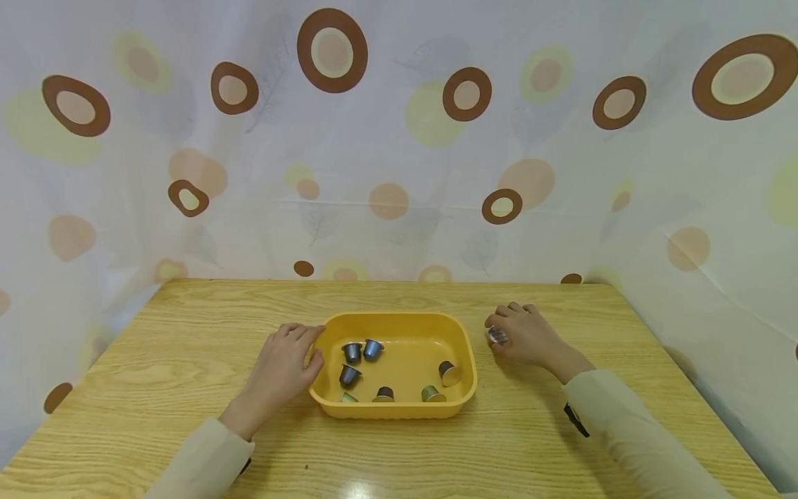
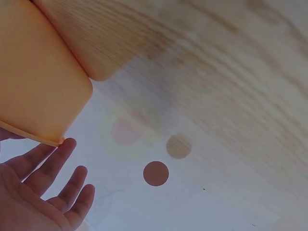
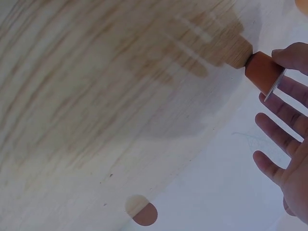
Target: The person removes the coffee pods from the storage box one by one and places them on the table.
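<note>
My right hand (image 1: 524, 335) pinches an orange coffee capsule (image 3: 263, 73) between thumb and fingers, to the right of a yellow plastic tub (image 1: 399, 410). The capsule's silver lid (image 1: 498, 335) faces me in the head view; its narrow end is at the tabletop in the right wrist view. At the tub's left end, my left hand (image 1: 282, 367) touches the rim with its fingertips, the other fingers loosely extended (image 2: 77, 185). Several capsules lie inside the tub: dark ones (image 1: 350, 376), a blue one (image 1: 373, 350) and green ones (image 1: 430, 394). The front wall partly hides the nearest ones.
The tub stands on a wood-grain table (image 1: 206, 333). A white cloth (image 1: 386, 235) with brown and pastel spots hangs behind the table and along both sides.
</note>
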`<state>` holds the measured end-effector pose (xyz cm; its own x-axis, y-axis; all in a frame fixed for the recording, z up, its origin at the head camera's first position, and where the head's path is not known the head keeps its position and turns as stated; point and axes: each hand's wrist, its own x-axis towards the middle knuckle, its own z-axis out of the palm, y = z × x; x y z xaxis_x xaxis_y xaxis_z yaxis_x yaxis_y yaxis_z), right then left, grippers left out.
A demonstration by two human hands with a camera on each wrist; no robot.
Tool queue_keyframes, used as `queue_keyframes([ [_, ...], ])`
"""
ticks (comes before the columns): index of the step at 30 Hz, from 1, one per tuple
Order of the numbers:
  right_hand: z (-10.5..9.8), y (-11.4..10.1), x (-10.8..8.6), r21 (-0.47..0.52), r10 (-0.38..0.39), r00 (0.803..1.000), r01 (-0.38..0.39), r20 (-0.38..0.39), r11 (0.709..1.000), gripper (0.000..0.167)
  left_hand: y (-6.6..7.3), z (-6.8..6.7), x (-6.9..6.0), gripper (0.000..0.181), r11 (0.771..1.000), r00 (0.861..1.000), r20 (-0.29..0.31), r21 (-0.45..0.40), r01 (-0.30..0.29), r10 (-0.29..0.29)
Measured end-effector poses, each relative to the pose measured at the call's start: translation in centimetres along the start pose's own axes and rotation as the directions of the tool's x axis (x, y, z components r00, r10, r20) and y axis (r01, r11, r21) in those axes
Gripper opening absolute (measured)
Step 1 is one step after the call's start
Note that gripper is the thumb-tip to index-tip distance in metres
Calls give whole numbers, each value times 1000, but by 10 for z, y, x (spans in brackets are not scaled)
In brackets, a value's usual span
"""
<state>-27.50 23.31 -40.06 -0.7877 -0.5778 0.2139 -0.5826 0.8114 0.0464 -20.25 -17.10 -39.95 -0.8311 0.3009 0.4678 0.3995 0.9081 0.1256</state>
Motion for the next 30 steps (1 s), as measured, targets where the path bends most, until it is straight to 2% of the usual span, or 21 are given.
queue_keyframes([
  [17,-6,-3,2,17,-12,1000,12,-20,1000,29,0,-1,2,33,1000,1000,16,24,1,-1],
  [30,-24,-20,10,5,-70,993,71,-95,997,29,0,-1,3,33,1000,1000,7,15,1,-1],
])
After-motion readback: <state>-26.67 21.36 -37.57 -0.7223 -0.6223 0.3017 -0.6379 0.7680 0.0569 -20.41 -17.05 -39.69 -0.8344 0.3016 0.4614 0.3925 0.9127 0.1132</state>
